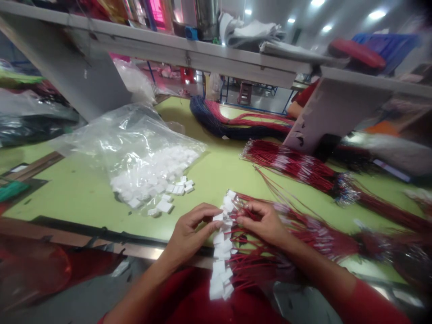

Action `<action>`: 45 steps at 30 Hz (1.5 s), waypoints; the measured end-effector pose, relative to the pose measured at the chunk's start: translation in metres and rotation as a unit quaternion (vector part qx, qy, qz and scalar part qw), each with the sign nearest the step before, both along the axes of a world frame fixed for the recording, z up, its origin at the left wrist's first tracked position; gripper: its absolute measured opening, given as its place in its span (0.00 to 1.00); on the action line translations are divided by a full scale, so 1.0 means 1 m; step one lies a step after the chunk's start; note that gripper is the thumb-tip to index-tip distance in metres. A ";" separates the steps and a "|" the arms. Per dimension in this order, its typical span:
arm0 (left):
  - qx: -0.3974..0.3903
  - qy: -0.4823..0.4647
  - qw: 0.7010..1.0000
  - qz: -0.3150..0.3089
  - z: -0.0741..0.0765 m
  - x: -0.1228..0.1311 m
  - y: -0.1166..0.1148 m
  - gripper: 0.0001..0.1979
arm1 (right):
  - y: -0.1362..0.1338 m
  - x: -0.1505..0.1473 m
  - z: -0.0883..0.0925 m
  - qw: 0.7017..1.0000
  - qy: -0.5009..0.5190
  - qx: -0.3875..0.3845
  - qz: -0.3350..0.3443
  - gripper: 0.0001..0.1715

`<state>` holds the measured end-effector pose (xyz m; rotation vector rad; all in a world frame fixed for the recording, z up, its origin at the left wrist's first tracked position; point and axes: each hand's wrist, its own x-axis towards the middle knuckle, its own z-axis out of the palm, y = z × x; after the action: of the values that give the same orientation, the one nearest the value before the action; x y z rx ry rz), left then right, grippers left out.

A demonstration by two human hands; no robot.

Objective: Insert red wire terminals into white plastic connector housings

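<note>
Between thumb and fingers, my left hand [197, 227] pinches a white plastic connector [218, 217]. My right hand [265, 220] is closed on a thin red wire [242, 215] just to the right of it, its end close to the connector. Below and between the hands runs a column of white connectors [221, 252] on red wires [253, 261], reaching over the table's front edge. To the left, a clear plastic bag [135, 139] lies open with many white connectors inside. Several loose connectors [165, 204] have spilled at its mouth.
Bundles of red wires [293, 166] with white labels lie on the right of the green table [216, 166]. Blue and pink wire bundles [216, 121] stretch along the back. A grey shelf [189, 51] stands overhead. Beyond it shows another person's arm [297, 108].
</note>
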<state>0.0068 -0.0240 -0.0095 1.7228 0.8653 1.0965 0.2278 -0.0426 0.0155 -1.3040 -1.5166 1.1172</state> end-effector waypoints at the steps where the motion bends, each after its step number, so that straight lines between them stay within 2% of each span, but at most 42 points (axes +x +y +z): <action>1: 0.006 -0.005 1.000 -0.001 -0.001 0.001 0.000 0.07 | -0.001 -0.001 -0.001 1.000 0.001 -0.002 -0.002 0.09; 7: 0.026 -0.015 1.000 0.010 -0.006 0.016 -0.005 0.06 | -0.003 -0.004 -0.013 0.998 0.047 -0.038 0.016 0.13; 11: 0.011 -0.021 1.000 0.014 -0.007 0.022 -0.010 0.03 | -0.001 -0.001 -0.010 0.999 0.009 -0.027 0.027 0.15; 13: 0.008 -0.003 1.000 0.004 -0.008 0.016 -0.011 0.05 | 0.001 0.001 -0.008 1.000 0.001 -0.009 0.007 0.16; 15: 0.031 0.036 0.999 0.025 -0.010 0.000 -0.009 0.09 | 0.003 0.002 -0.007 0.999 0.017 0.009 -0.039 0.16; 16: 0.052 0.062 0.995 0.058 -0.012 -0.013 -0.008 0.11 | 0.004 0.002 -0.007 0.998 0.034 0.008 -0.058 0.15; 18: 0.096 0.124 0.974 0.163 -0.016 -0.048 -0.003 0.19 | 0.004 0.002 -0.007 0.996 0.060 -0.012 -0.070 0.16; 20: 0.112 0.208 0.937 0.257 -0.021 -0.085 0.003 0.25 | 0.004 0.001 -0.008 0.997 0.056 -0.027 -0.055 0.16; 22: 0.101 0.264 0.917 0.280 -0.026 -0.114 0.011 0.24 | 0.005 0.000 -0.008 0.998 0.032 -0.022 -0.040 0.17; 24: 0.095 0.283 0.920 0.255 -0.029 -0.124 0.019 0.19 | 0.005 -0.001 -0.008 0.999 0.021 -0.020 -0.034 0.18; 26: 0.104 0.272 0.930 0.226 -0.030 -0.116 0.028 0.15 | 0.006 -0.001 -0.009 0.999 0.018 -0.032 -0.031 0.19; 28: 0.124 0.254 0.937 0.206 -0.031 -0.097 0.038 0.11 | 0.006 0.000 -0.009 0.999 0.010 -0.046 -0.021 0.20; 31: 0.128 0.256 0.936 0.203 -0.030 -0.069 0.050 0.10 | 0.007 0.004 -0.009 0.999 -0.004 -0.050 0.007 0.19; 34: 0.108 0.264 0.931 0.227 -0.028 -0.059 0.053 0.10 | 0.009 0.007 -0.009 0.998 -0.003 -0.051 0.030 0.16; 36: 0.123 0.233 0.941 0.214 -0.024 -0.057 0.049 0.09 | 0.010 0.007 -0.010 0.998 0.008 -0.061 0.032 0.17; 38: 0.135 0.169 0.961 0.172 -0.016 -0.052 0.041 0.08 | 0.010 0.006 -0.010 0.997 0.027 -0.067 0.026 0.17; 41: 0.104 0.083 0.987 0.089 0.000 -0.033 0.027 0.10 | 0.008 0.004 -0.010 0.997 0.049 -0.060 0.015 0.17; 45: 0.094 0.063 0.994 0.001 0.018 -0.006 0.017 0.11 | 0.005 0.003 -0.008 0.998 0.055 -0.043 0.011 0.15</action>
<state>0.0006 -0.0073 0.0082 1.9657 0.8634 1.1086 0.2307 -0.0376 0.0077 -1.2643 -1.4188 1.2596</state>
